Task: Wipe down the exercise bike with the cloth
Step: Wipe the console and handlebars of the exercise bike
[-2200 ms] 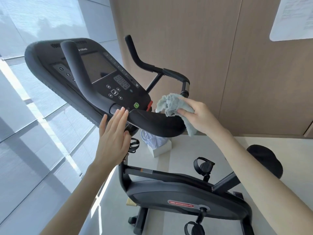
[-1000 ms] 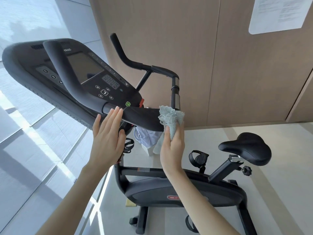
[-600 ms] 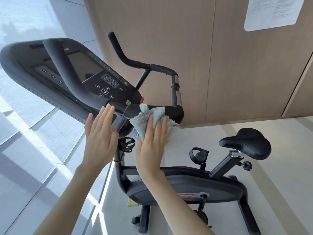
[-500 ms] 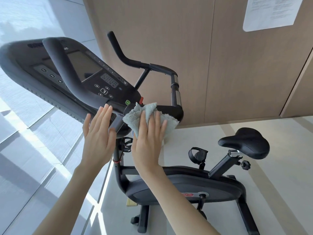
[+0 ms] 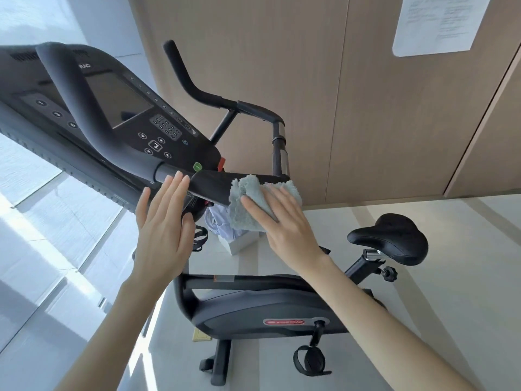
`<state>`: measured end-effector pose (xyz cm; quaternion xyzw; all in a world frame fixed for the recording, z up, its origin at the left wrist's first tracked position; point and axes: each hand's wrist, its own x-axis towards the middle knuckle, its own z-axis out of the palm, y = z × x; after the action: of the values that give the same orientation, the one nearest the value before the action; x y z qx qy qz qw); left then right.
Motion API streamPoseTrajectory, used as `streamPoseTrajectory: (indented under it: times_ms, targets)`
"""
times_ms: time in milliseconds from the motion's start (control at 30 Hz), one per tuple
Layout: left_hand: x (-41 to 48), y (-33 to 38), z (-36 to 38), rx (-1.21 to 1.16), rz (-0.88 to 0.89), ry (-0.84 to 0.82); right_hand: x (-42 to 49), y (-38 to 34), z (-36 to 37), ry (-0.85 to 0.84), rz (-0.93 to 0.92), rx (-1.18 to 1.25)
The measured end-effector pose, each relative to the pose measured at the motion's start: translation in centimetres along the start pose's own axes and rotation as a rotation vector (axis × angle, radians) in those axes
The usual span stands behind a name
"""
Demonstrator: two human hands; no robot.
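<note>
The black exercise bike (image 5: 253, 309) stands below me, its console (image 5: 121, 108) up at the left. A light blue-grey cloth (image 5: 245, 204) lies over the right end of the near handlebar (image 5: 214, 184). My right hand (image 5: 282, 221) presses the cloth against that bar with straight fingers. My left hand (image 5: 163, 230) is flat with fingers together, its fingertips at the bar just left of the black grip. The saddle (image 5: 392, 238) sits to the right.
A wood-panelled wall (image 5: 324, 94) rises behind the bike, with a paper notice (image 5: 434, 24) on it. A large window (image 5: 42, 235) runs along the left. A small white box with a bag (image 5: 239, 244) sits on the pale floor beyond the handlebar.
My right hand has slid the cloth rightward along the handlebar, from beside the console toward the bar's end. My left hand has stayed flat at the bar.
</note>
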<state>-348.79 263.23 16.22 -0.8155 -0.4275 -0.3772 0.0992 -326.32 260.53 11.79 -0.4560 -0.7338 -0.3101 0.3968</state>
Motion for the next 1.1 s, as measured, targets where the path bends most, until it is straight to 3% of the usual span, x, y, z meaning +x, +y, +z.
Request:
streamPoseTrajectory:
  times_ms: [133, 233, 333, 400, 500, 567, 633, 700, 767, 833, 1100]
  targets:
    - [0.4, 1.6, 0.0, 0.021, 0.040, -0.025, -1.5, 4.5, -1.3, -0.118, 0.069, 0.270]
    - [0.8, 3.3, 0.0, 0.041, 0.073, -0.031, -1.6, 7.4, -1.9, -0.218, 0.348, 0.552]
    - [1.3, 5.1, 0.4, 0.093, 0.088, -0.034, 0.0, 10.1, -2.4, -0.179, 0.728, 0.900]
    - [1.9, 6.4, 0.7, 0.126, 0.080, -0.029, 2.2, 12.0, -2.7, -0.122, 0.813, 1.071]
    - [2.8, 8.6, 1.4, 0.167, 0.058, -0.018, 6.0, 13.7, -2.9, -0.175, 0.744, 1.193]
    - [3.3, 9.9, 1.8, 0.201, 0.035, -0.008, 7.6, 13.4, -2.3, -0.346, 0.613, 1.223]
    - [3.7, 11.1, 2.3, 0.239, 0.002, 0.001, 7.5, 12.0, -1.0, -0.530, 0.379, 1.038]
    - [4.0, 12.2, 2.9, 0.270, -0.036, 0.008, 6.5, 11.2, 0.5, -0.481, 0.050, 0.797]
    - [4.2, 13.3, 3.6, 0.298, -0.088, 0.012, 5.9, 11.8, 1.8, -0.404, -0.114, 0.769]
    - [4.3, 14.4, 4.4, 0.337, -0.145, 0.017, 6.1, 13.8, 3.0, -0.401, -0.133, 0.847]
    - [4.8, 17.0, 7.1, 0.468, -0.253, -0.043, 8.8, 21.5, 8.6, -0.443, -0.052, 0.716]
